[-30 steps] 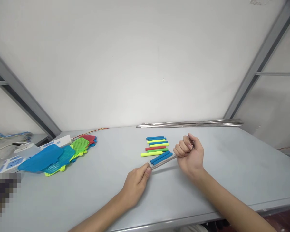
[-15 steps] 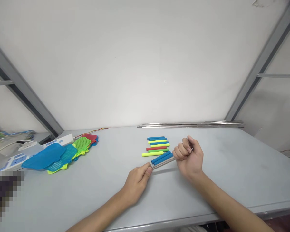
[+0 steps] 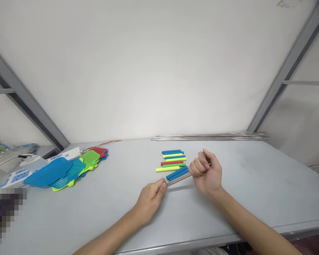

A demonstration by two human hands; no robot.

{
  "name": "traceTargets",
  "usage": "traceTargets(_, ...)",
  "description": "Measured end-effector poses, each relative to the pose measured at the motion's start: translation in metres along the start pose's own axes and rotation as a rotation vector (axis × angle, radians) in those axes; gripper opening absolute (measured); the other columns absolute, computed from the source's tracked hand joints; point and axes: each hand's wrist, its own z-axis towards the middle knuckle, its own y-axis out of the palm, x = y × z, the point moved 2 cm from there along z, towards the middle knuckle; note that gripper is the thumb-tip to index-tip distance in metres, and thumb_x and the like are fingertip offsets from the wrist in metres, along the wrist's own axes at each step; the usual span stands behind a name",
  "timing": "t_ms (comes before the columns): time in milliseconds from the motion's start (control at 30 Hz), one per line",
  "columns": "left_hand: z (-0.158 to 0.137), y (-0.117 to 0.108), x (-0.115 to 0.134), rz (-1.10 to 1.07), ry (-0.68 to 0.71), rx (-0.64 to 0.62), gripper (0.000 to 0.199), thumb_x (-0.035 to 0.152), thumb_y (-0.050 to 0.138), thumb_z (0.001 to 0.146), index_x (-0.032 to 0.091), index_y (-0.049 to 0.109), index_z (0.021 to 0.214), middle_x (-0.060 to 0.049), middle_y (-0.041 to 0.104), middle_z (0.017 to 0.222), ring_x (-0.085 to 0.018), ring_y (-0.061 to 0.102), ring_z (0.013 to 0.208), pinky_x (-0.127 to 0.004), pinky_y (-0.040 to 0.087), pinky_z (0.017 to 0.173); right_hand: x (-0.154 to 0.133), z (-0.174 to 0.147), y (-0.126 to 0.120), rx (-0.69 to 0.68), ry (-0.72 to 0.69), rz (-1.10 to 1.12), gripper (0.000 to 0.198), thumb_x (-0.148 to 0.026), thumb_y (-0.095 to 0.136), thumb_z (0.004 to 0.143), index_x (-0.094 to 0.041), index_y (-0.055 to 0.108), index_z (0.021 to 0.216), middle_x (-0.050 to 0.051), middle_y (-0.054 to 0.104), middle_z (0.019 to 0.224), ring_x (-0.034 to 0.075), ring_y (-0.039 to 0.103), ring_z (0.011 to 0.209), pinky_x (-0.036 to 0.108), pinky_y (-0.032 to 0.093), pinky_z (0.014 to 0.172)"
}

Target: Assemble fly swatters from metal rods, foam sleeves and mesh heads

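Thin metal rods (image 3: 179, 179) span the gap between my two hands, slanting up to the right just above the table. Their left end is in my left hand (image 3: 152, 198), whose fingers are closed. My right hand (image 3: 206, 173) is wrapped round the other end, palm turned toward me. How many rods there are I cannot tell. Right behind them lie two blue plastic tubes (image 3: 177, 173), partly covered by my right hand. Farther back, a row of short tubes lies flat: a yellow tube (image 3: 167, 169), a green tube (image 3: 172, 165), a red tube (image 3: 172, 163) and several blue and yellow ones.
A bundle of long metal rods (image 3: 210, 137) lies along the wall at the back. On the left, blue, green and red mesh fly swatter heads (image 3: 69, 171) overlap in a pile against white power strips (image 3: 66, 154). The grey table's front edge (image 3: 175, 248) runs below my arms.
My right hand has shifted very slightly to the left along with the rods. My left hand is almost still, and the tubes on the table lie as before.
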Motion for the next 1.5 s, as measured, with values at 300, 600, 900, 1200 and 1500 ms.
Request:
traceTargets(300,0.007,0.001,0.005,0.038,0.031,0.029,0.034,0.041,0.017,0.084,0.018,0.029,0.061,0.004,0.032,0.055,-0.01,0.03,0.051,-0.021,0.028,0.049,-0.006,0.008,-0.008,0.058,-0.028,0.022,0.034,-0.028,0.04,0.076,-0.017,0.022,0.049,-0.007,0.015,0.04,0.005,0.015,0.034,0.019,0.018,0.034)
traceTargets(600,0.008,-0.006,0.008,0.143,0.055,0.082,0.035,0.04,0.02,0.084,0.018,0.041,0.065,0.002,0.043,0.059,-0.011,0.038,0.054,-0.023,0.032,0.053,0.001,0.014,-0.02,0.301,-0.085,0.044,0.023,-0.026,0.047,0.072,-0.017,0.033,0.056,-0.006,0.031,0.05,0.005,0.032,0.04,0.02,0.03,0.039)
traceTargets(900,0.01,-0.009,0.009,0.164,0.074,0.138,0.028,0.037,0.027,0.083,0.019,0.049,0.079,0.0,0.054,0.074,-0.013,0.047,0.065,-0.024,0.035,0.059,0.012,0.025,-0.04,0.406,0.261,0.251,0.023,-0.026,0.042,0.071,-0.018,0.028,0.054,-0.007,0.023,0.041,0.006,0.025,0.035,0.021,0.027,0.036)
traceTargets(1200,0.012,-0.015,0.005,0.168,0.065,0.168,0.027,0.035,0.026,0.084,0.02,0.048,0.079,0.001,0.052,0.073,-0.013,0.047,0.065,-0.024,0.035,0.059,-0.001,0.032,-0.048,0.526,0.255,0.352,0.019,-0.015,0.039,0.065,-0.018,0.025,0.053,-0.007,0.023,0.038,0.007,0.021,0.033,0.02,0.022,0.035)
traceTargets(1500,0.002,-0.007,0.005,0.318,0.1,-0.006,0.026,0.034,0.017,0.086,0.021,0.034,0.071,0.003,0.044,0.061,-0.012,0.039,0.052,-0.023,0.03,0.051,-0.004,0.023,-0.035,0.457,0.041,0.244,0.024,-0.018,0.041,0.07,-0.017,0.025,0.051,-0.008,0.018,0.039,0.005,0.014,0.032,0.019,0.014,0.032)
